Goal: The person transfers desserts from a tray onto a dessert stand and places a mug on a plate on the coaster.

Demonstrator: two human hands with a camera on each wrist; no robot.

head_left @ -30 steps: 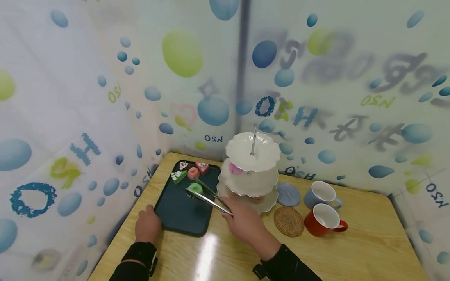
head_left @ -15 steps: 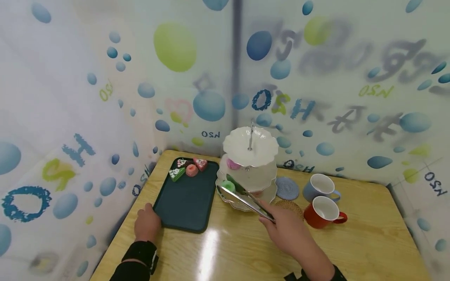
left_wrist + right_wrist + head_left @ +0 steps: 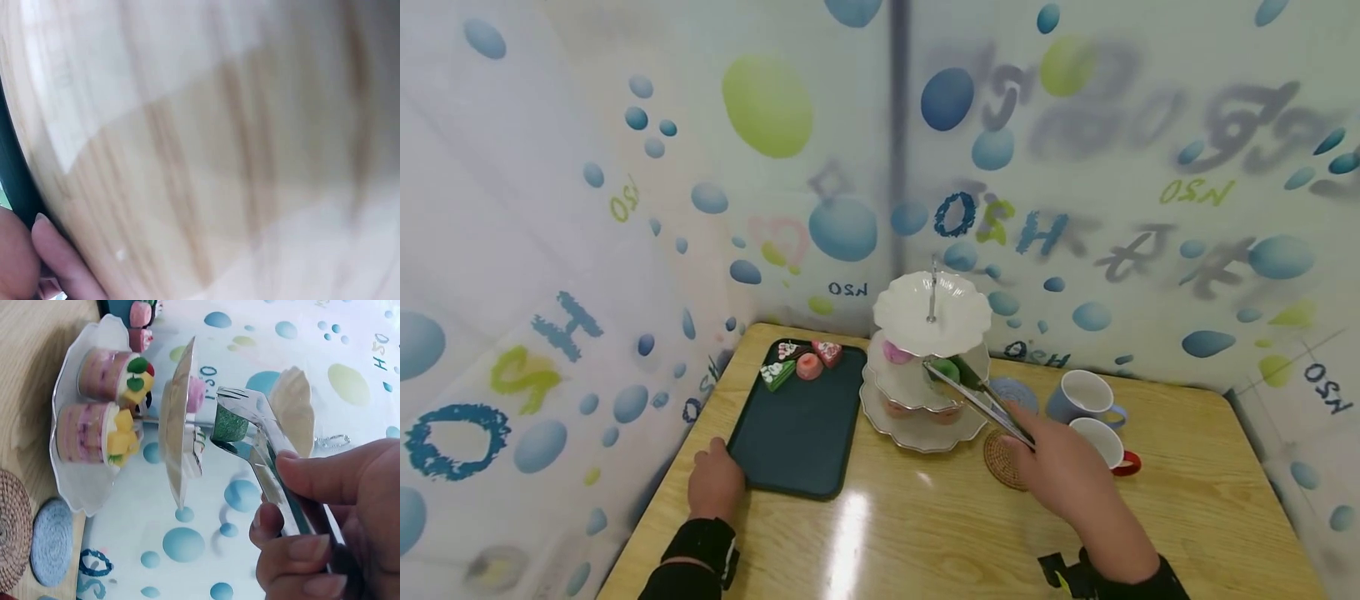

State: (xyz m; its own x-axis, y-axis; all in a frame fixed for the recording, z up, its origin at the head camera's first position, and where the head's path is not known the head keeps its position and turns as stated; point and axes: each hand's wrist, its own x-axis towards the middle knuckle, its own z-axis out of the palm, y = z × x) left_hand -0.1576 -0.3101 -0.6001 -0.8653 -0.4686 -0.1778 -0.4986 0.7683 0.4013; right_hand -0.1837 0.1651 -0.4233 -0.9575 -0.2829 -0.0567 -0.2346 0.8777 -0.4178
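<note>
In the head view my right hand [image 3: 1067, 471] grips metal tongs [image 3: 981, 407]. Their tips pinch a small green cake [image 3: 230, 427] over the middle tier of a white three-tier cake stand [image 3: 910, 388]. The right wrist view shows that cake beside the tier plate, close to its face. On this tier sit a pink-purple sweet [image 3: 897, 353] and, in the right wrist view, a whitish piece partly hidden by the plate. My left hand [image 3: 717, 483] holds the near left edge of a dark green tray [image 3: 793, 437], its fingertips at the rim [image 3: 22, 187] in the left wrist view.
Cake slices and a round pink cake [image 3: 809, 366] lie at the tray's far end. Dessert cups [image 3: 87, 434] stand on the bottom tier. Right of the stand are a woven coaster [image 3: 1002, 462], a blue coaster [image 3: 53, 544], a blue mug [image 3: 1078, 400] and a red mug [image 3: 1127, 463].
The tongs have lifted the green cake off the tray and carried it right, past the stand's left side, to the middle tier. My left hand stays at the tray's edge.
</note>
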